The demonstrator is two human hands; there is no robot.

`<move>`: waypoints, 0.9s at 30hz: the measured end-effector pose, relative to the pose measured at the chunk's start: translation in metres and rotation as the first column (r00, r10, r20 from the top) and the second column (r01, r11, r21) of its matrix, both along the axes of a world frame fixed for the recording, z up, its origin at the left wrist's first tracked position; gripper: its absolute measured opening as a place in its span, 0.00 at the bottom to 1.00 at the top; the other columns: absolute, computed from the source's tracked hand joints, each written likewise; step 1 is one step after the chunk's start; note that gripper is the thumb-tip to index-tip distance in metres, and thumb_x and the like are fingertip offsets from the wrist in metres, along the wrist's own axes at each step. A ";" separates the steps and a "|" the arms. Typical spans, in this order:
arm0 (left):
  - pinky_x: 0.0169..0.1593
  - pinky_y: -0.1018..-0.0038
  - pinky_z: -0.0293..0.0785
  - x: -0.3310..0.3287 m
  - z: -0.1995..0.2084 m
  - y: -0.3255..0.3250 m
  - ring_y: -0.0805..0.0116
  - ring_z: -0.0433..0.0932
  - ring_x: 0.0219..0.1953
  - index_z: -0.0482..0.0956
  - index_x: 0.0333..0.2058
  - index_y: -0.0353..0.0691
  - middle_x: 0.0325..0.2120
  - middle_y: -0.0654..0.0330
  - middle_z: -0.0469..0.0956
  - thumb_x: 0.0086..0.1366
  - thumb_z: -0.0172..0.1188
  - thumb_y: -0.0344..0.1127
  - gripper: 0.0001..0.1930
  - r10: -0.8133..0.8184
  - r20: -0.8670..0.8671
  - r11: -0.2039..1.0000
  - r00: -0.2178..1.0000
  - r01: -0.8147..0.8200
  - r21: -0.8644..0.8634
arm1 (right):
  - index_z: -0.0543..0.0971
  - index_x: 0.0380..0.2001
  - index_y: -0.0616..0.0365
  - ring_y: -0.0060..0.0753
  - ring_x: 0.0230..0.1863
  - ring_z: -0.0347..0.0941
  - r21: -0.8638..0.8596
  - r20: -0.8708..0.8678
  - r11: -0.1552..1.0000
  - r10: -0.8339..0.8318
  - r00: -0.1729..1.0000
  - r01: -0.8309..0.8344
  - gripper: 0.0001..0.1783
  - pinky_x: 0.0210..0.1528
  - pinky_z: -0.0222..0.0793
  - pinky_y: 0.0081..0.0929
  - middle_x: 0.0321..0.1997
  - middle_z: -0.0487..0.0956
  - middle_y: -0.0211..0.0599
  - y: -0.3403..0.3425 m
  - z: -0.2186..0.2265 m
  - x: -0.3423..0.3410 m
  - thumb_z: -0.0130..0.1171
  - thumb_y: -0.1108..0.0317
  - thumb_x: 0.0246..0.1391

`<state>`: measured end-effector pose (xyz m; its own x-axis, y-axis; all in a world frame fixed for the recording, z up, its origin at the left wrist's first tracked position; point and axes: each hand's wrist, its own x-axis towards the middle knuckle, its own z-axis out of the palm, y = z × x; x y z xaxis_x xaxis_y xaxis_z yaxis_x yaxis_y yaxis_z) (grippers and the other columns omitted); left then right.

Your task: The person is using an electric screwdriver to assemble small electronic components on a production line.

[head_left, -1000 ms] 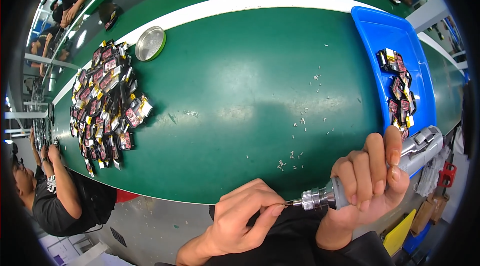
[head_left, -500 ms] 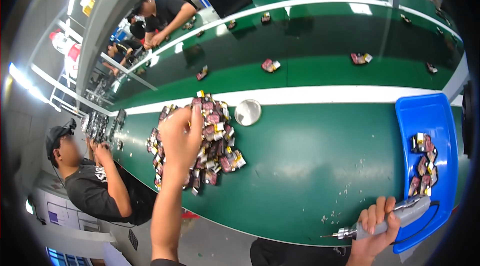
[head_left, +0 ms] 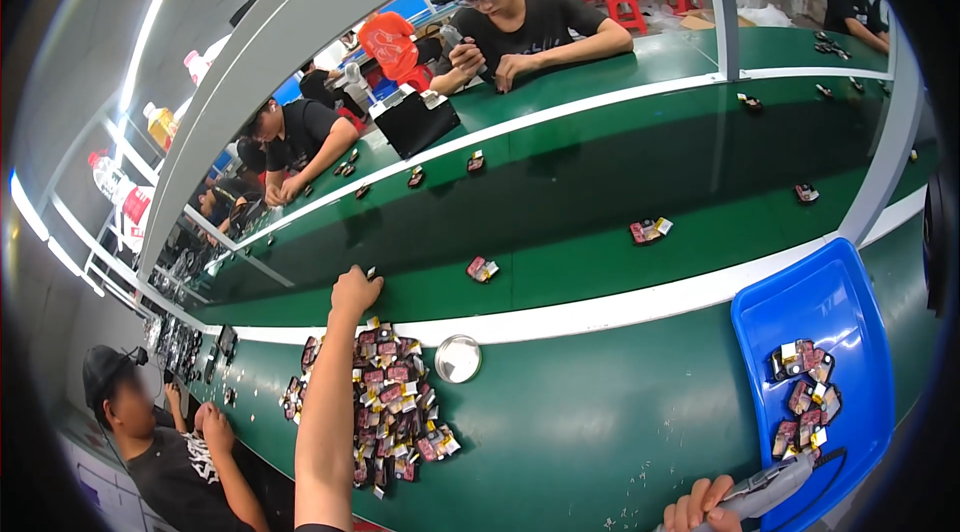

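Note:
My left hand (head_left: 355, 294) stretches over the white rail onto the moving-belt surface. Its fingers are closed round a small part, of which only a pale tip shows; it looks like one of the dark-and-pink electronic modules. Under my left forearm lies a big heap of such modules (head_left: 398, 402), with white and yellow tabs. My right hand (head_left: 700, 506), at the lower edge, is wrapped round a grey electric screwdriver (head_left: 765, 488); its bit is out of sight. Just beyond it, a blue tray (head_left: 862, 372) holds several modules (head_left: 800, 397).
A round metal dish (head_left: 458, 359) stands right of the heap. Single modules (head_left: 650, 231) are spread along the green belt (head_left: 560, 272). Small pale scraps lie on the green bench (head_left: 580, 412). A co-worker (head_left: 180, 462) sits at the left; others work across the belt.
My left hand has moved forward from over the heap to the belt and closed round a part there. The head view has tilted up; my right hand with the screwdriver now sits lower in view.

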<state>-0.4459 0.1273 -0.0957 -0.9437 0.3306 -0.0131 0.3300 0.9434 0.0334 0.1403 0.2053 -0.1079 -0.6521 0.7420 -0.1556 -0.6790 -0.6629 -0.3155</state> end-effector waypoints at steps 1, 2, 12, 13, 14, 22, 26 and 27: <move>0.48 0.56 0.73 0.000 -0.003 0.002 0.41 0.76 0.44 0.73 0.43 0.30 0.39 0.38 0.77 0.54 0.61 0.48 0.26 -0.074 -0.078 0.996 0.994 0.070 -0.048 | 0.66 0.31 0.57 0.25 0.21 0.58 -0.002 0.005 1.000 -0.006 1.000 0.006 0.09 0.28 0.57 0.23 0.25 0.62 0.32 0.001 0.000 -0.001 0.56 0.69 0.53; 0.47 0.55 0.74 -0.001 -0.006 0.004 0.41 0.77 0.42 0.72 0.43 0.29 0.37 0.37 0.77 0.56 0.60 0.45 0.24 -0.149 -0.150 0.986 0.977 0.135 -0.100 | 0.66 0.31 0.57 0.25 0.21 0.58 0.005 0.011 1.000 -0.007 1.000 0.007 0.09 0.28 0.57 0.23 0.25 0.62 0.32 0.001 0.000 -0.001 0.56 0.69 0.53; 0.47 0.55 0.70 0.003 0.016 -0.023 0.39 0.72 0.43 0.69 0.48 0.31 0.37 0.37 0.73 0.58 0.51 0.25 0.17 -0.542 -0.376 0.817 0.751 0.576 -0.028 | 0.67 0.32 0.57 0.26 0.21 0.60 0.035 0.000 0.999 0.039 0.999 -0.039 0.09 0.28 0.57 0.24 0.26 0.63 0.33 0.002 0.002 -0.007 0.56 0.68 0.53; 0.48 0.58 0.69 0.040 0.029 -0.004 0.41 0.71 0.44 0.68 0.51 0.30 0.40 0.40 0.72 0.59 0.49 0.22 0.19 -0.597 -0.344 0.765 0.724 0.643 0.027 | 0.67 0.32 0.57 0.27 0.21 0.61 0.044 0.006 0.999 0.026 1.000 -0.026 0.09 0.29 0.57 0.24 0.26 0.64 0.33 0.003 0.001 -0.007 0.56 0.68 0.53; 0.48 0.59 0.68 0.081 0.042 0.012 0.42 0.72 0.45 0.68 0.52 0.29 0.42 0.42 0.72 0.59 0.48 0.20 0.20 -0.650 -0.280 0.712 0.706 0.695 0.098 | 0.62 0.28 0.57 0.26 0.14 0.59 0.099 0.095 0.992 -0.084 0.992 0.074 0.08 0.21 0.60 0.26 0.21 0.62 0.34 0.001 -0.003 -0.008 0.51 0.70 0.51; 0.50 0.61 0.74 0.331 0.051 -0.021 0.46 0.74 0.47 0.70 0.49 0.24 0.47 0.41 0.70 0.48 0.57 0.22 0.25 -0.966 -0.120 0.217 0.230 0.970 0.108 | 0.64 0.26 0.56 0.25 0.13 0.59 0.103 0.135 0.992 -0.085 0.987 0.072 0.08 0.21 0.56 0.26 0.20 0.64 0.33 0.007 -0.016 0.008 0.52 0.69 0.47; 0.45 0.66 0.77 0.377 0.008 -0.068 0.49 0.75 0.44 0.74 0.43 0.22 0.46 0.40 0.73 0.48 0.57 0.23 0.21 -0.979 -0.130 0.145 0.159 0.984 0.107 | 0.64 0.26 0.56 0.25 0.14 0.59 0.107 0.145 0.994 -0.037 0.989 0.022 0.07 0.22 0.57 0.26 0.21 0.64 0.33 -0.002 -0.013 0.004 0.52 0.69 0.47; 0.43 0.65 0.77 0.385 0.004 -0.072 0.48 0.75 0.44 0.74 0.43 0.22 0.46 0.41 0.73 0.47 0.57 0.20 0.20 -0.972 -0.153 0.161 0.178 0.980 0.114 | 0.64 0.26 0.56 0.25 0.14 0.59 0.103 0.159 0.995 -0.026 0.987 0.009 0.07 0.22 0.57 0.26 0.21 0.64 0.33 -0.005 -0.012 0.005 0.52 0.69 0.47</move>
